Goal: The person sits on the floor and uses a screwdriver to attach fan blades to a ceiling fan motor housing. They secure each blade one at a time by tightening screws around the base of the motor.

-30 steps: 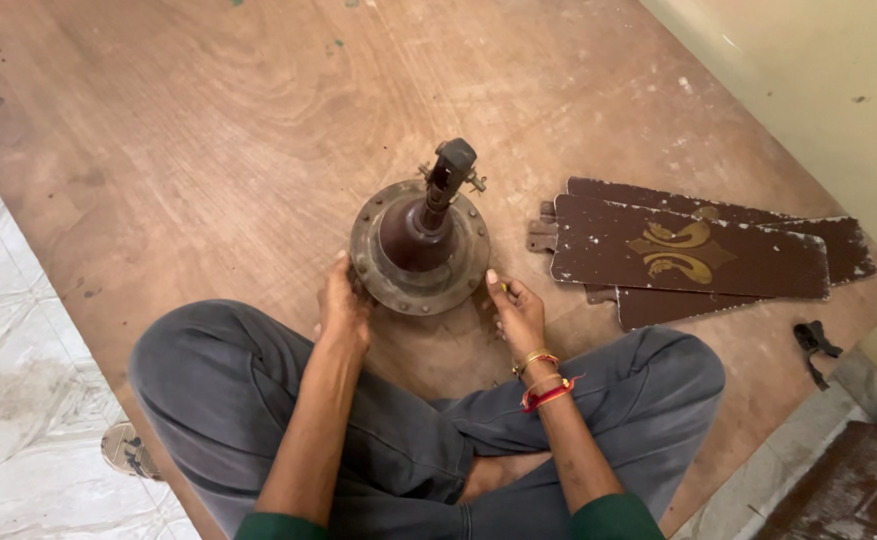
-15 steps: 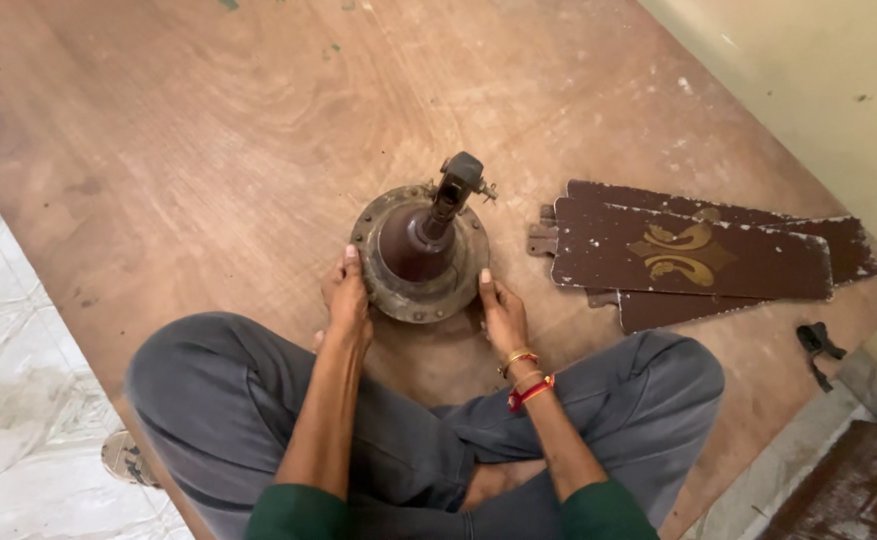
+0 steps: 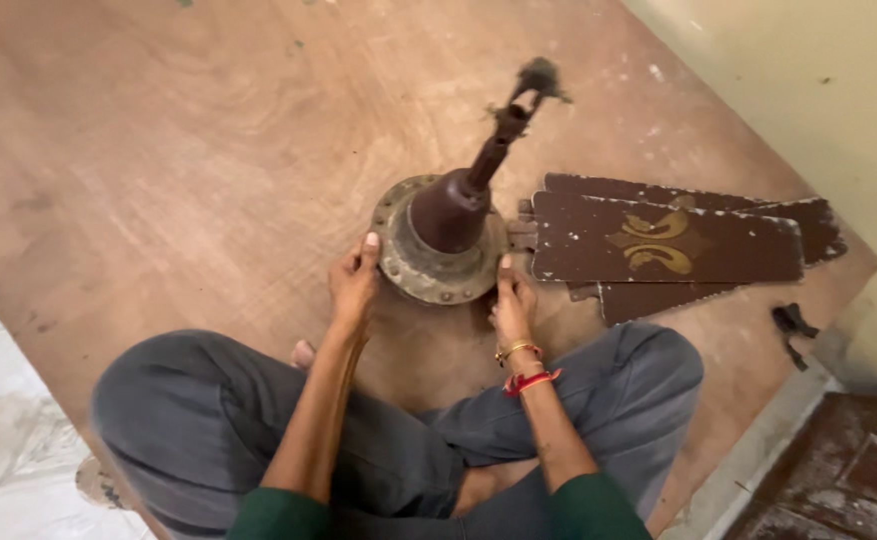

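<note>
Ceiling-fan motor (image 3: 440, 240) sits between my left hand (image 3: 354, 285) and right hand (image 3: 511, 305); both grips clasp its rim, so I keep pressure even.

Left hand (image 3: 354, 283) and right hand (image 3: 511, 305) extended forward, fingers curled, palms facing inward

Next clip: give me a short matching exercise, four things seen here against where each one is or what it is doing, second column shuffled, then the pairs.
Things:
1. left hand
2. right hand
3. fan motor
4. fan blades

Places:
A. stacked flat on the board, to the right of the motor
B. standing on the board between both hands
C. on the motor's left rim
D. on the motor's right rim, bangles at its wrist

Pairs: 1-C, 2-D, 3-B, 4-A
</note>
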